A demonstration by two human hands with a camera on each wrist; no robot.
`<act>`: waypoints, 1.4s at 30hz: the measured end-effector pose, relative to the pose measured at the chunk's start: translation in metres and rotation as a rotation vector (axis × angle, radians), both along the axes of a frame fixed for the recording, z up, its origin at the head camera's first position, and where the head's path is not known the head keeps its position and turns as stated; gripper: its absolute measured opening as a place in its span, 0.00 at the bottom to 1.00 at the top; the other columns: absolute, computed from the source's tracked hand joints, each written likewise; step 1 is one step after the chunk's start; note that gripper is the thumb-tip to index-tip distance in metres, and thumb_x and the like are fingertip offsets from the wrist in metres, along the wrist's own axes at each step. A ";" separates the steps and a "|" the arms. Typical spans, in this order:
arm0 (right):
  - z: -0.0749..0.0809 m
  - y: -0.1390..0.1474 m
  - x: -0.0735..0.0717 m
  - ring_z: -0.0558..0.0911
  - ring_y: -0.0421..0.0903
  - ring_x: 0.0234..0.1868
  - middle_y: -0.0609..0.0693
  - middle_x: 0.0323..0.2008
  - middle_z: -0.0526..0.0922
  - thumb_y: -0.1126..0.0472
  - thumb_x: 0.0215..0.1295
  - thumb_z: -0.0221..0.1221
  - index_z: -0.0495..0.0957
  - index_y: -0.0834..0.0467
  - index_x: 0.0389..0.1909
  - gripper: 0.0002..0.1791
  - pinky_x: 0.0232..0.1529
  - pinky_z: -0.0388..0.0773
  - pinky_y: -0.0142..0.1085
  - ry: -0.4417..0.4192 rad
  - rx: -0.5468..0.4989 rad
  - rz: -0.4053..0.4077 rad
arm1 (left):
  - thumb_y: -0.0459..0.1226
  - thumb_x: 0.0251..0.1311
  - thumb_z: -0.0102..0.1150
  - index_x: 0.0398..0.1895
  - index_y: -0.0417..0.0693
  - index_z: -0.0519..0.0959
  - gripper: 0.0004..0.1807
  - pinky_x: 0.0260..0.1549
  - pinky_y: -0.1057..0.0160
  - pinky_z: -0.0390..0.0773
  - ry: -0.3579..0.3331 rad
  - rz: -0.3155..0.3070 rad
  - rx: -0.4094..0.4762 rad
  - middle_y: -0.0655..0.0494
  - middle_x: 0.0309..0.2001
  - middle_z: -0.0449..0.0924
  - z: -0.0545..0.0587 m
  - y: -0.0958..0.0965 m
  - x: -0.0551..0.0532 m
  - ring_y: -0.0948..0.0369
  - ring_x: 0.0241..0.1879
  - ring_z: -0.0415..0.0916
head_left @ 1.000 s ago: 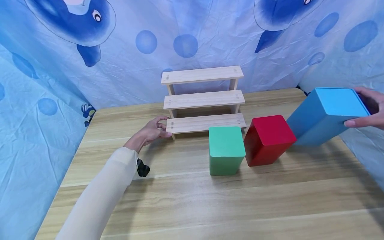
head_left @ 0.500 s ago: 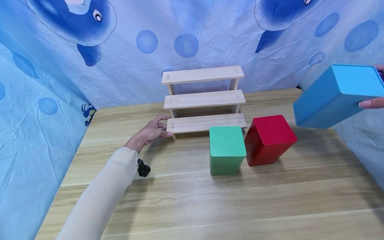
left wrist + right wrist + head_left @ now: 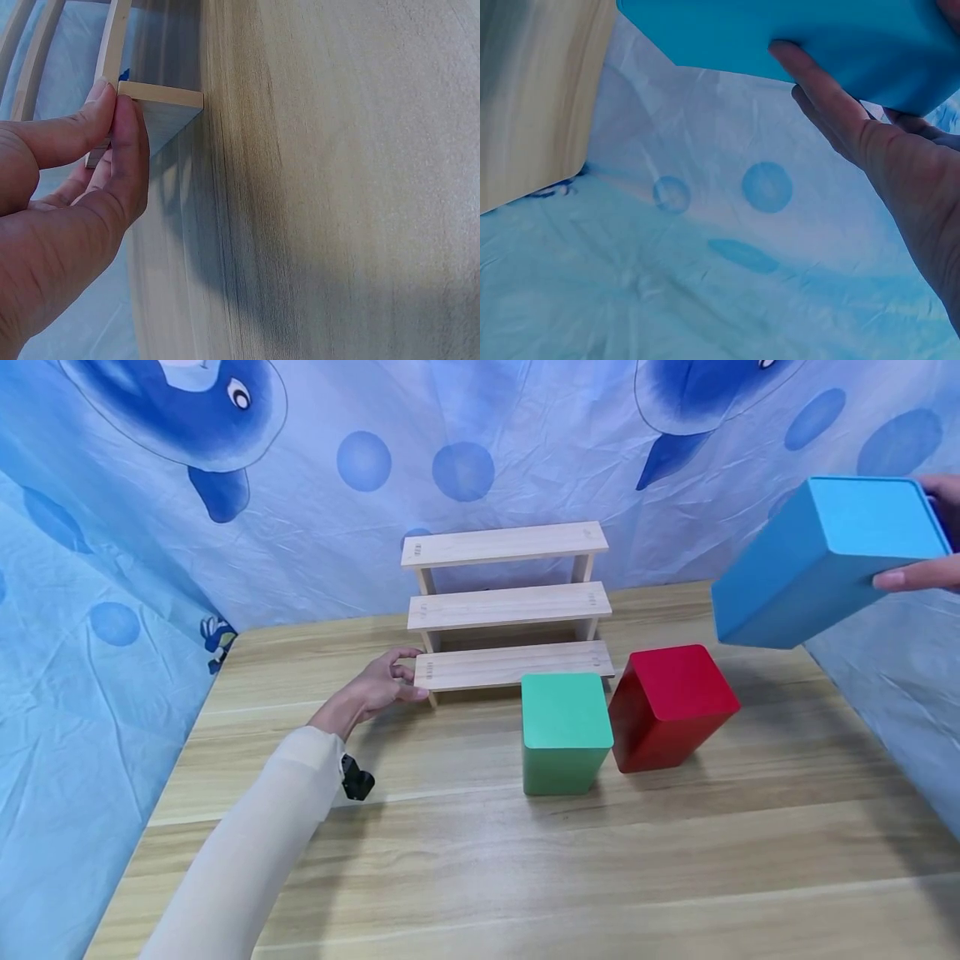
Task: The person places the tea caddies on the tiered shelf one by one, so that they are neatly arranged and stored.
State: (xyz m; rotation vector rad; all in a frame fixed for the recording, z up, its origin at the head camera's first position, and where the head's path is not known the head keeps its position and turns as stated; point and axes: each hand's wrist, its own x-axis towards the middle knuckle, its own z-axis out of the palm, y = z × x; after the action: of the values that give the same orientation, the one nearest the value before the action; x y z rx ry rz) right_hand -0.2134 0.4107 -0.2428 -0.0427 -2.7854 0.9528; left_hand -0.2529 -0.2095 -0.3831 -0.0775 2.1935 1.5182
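At the left end of a three-step wooden shelf (image 3: 510, 607), my left hand (image 3: 378, 683) pinches the lowest board between thumb and fingers. The left wrist view shows the thumb on one face of that board (image 3: 112, 41) and the fingers on the other. My right hand (image 3: 926, 543), partly out of the head view, grips a tall blue box (image 3: 817, 568) by its sides, raised above the table's right part and tilted. In the right wrist view the fingers (image 3: 825, 97) lie along the blue box (image 3: 780, 37). A green box (image 3: 566, 735) and a red box (image 3: 671, 710) stand before the shelf's right end.
The wooden table (image 3: 465, 877) ends on the right below the raised box. A blue curtain (image 3: 525, 443) with whale pictures hangs behind and along both sides, close behind the shelf. The green and red boxes stand close together.
My right hand has lifted the blue box off the table, first up and to the right, then further up and slightly back left. My left hand keeps its place on the shelf.
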 end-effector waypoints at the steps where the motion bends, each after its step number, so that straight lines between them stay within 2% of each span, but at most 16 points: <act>1: 0.005 -0.004 -0.001 0.56 0.42 0.64 0.42 0.74 0.50 0.59 0.59 0.66 0.43 0.35 0.75 0.52 0.70 0.38 0.56 -0.013 -0.013 0.012 | 0.22 0.55 0.63 0.72 0.50 0.55 0.44 0.48 0.55 0.76 -0.001 0.001 -0.002 0.43 0.47 0.71 0.001 0.000 0.000 0.56 0.42 0.76; 4: 0.018 -0.014 -0.006 0.57 0.32 0.56 0.39 0.70 0.54 0.61 0.59 0.66 0.43 0.34 0.74 0.52 0.71 0.42 0.52 -0.042 -0.025 0.054 | 0.22 0.54 0.63 0.73 0.50 0.55 0.44 0.46 0.57 0.76 0.000 -0.002 -0.004 0.43 0.47 0.71 0.002 0.000 0.000 0.56 0.42 0.76; 5: 0.021 -0.016 -0.008 0.57 0.30 0.54 0.39 0.68 0.56 0.62 0.59 0.66 0.44 0.35 0.74 0.51 0.71 0.45 0.46 -0.032 -0.033 0.079 | 0.22 0.54 0.63 0.73 0.49 0.54 0.44 0.45 0.58 0.76 0.000 -0.004 -0.004 0.43 0.47 0.71 0.002 0.000 0.000 0.57 0.42 0.75; 8: 0.028 -0.025 -0.011 0.57 0.30 0.53 0.43 0.67 0.57 0.64 0.59 0.65 0.47 0.37 0.74 0.50 0.71 0.46 0.40 0.002 -0.021 0.132 | 0.21 0.54 0.63 0.73 0.48 0.54 0.44 0.43 0.61 0.77 0.003 -0.007 -0.002 0.42 0.47 0.71 0.003 -0.001 0.000 0.57 0.41 0.76; 11: 0.032 -0.035 -0.012 0.59 0.41 0.59 0.52 0.70 0.54 0.63 0.58 0.65 0.47 0.38 0.75 0.50 0.72 0.44 0.46 0.024 -0.002 0.169 | 0.21 0.54 0.62 0.73 0.47 0.53 0.45 0.41 0.63 0.77 0.005 -0.011 0.003 0.41 0.47 0.71 0.002 -0.001 0.000 0.58 0.41 0.76; 12: 0.032 -0.038 -0.012 0.57 0.46 0.62 0.55 0.71 0.52 0.62 0.58 0.65 0.46 0.38 0.75 0.50 0.71 0.42 0.52 0.020 0.012 0.171 | 0.21 0.54 0.62 0.73 0.47 0.53 0.45 0.41 0.63 0.77 0.005 -0.011 0.002 0.41 0.47 0.71 0.002 -0.001 -0.001 0.58 0.41 0.75; 15: 0.035 -0.046 -0.014 0.51 0.62 0.64 0.63 0.73 0.46 0.61 0.59 0.65 0.43 0.38 0.76 0.51 0.68 0.40 0.61 -0.011 0.024 0.192 | 0.21 0.54 0.62 0.74 0.47 0.53 0.45 0.39 0.65 0.77 0.004 -0.010 -0.002 0.41 0.47 0.71 0.002 0.000 -0.001 0.58 0.41 0.75; 23: 0.046 -0.064 -0.022 0.49 0.72 0.62 0.69 0.71 0.43 0.59 0.61 0.64 0.35 0.40 0.76 0.54 0.61 0.44 0.69 -0.100 0.064 0.279 | 0.21 0.54 0.63 0.74 0.47 0.53 0.45 0.39 0.66 0.77 -0.002 0.000 -0.004 0.42 0.47 0.70 0.001 0.001 -0.001 0.57 0.42 0.74; 31: 0.052 -0.086 -0.027 0.47 0.72 0.64 0.65 0.73 0.40 0.60 0.58 0.67 0.35 0.36 0.76 0.58 0.55 0.51 0.73 -0.139 0.047 0.331 | 0.20 0.54 0.62 0.73 0.49 0.54 0.45 0.38 0.65 0.77 -0.012 0.023 0.001 0.43 0.47 0.71 0.002 0.002 0.001 0.55 0.45 0.74; 36: 0.053 -0.095 -0.029 0.47 0.68 0.65 0.59 0.74 0.41 0.62 0.58 0.66 0.37 0.34 0.75 0.56 0.58 0.51 0.70 -0.151 0.005 0.355 | 0.21 0.54 0.63 0.73 0.50 0.55 0.45 0.38 0.65 0.77 0.000 0.018 -0.012 0.43 0.47 0.72 0.002 0.002 0.001 0.54 0.46 0.74; 40: 0.056 -0.102 -0.032 0.47 0.67 0.65 0.59 0.74 0.43 0.61 0.57 0.67 0.37 0.34 0.75 0.57 0.58 0.54 0.70 -0.153 0.021 0.380 | 0.22 0.54 0.63 0.73 0.49 0.54 0.45 0.38 0.65 0.77 0.012 0.005 -0.019 0.42 0.48 0.72 0.002 0.001 0.001 0.55 0.44 0.75; 42: 0.057 -0.106 -0.033 0.48 0.66 0.65 0.57 0.74 0.43 0.61 0.57 0.68 0.38 0.34 0.75 0.57 0.60 0.62 0.61 -0.165 0.017 0.401 | 0.22 0.54 0.63 0.72 0.50 0.55 0.44 0.38 0.65 0.77 0.013 0.005 -0.023 0.42 0.48 0.73 0.002 0.001 0.001 0.55 0.44 0.75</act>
State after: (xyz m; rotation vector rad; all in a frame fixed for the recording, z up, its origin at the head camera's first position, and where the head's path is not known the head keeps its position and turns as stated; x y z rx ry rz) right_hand -0.2468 0.3051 -0.1860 0.4777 -3.0173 1.0516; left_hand -0.2519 -0.2085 -0.3812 -0.0813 2.2228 1.5007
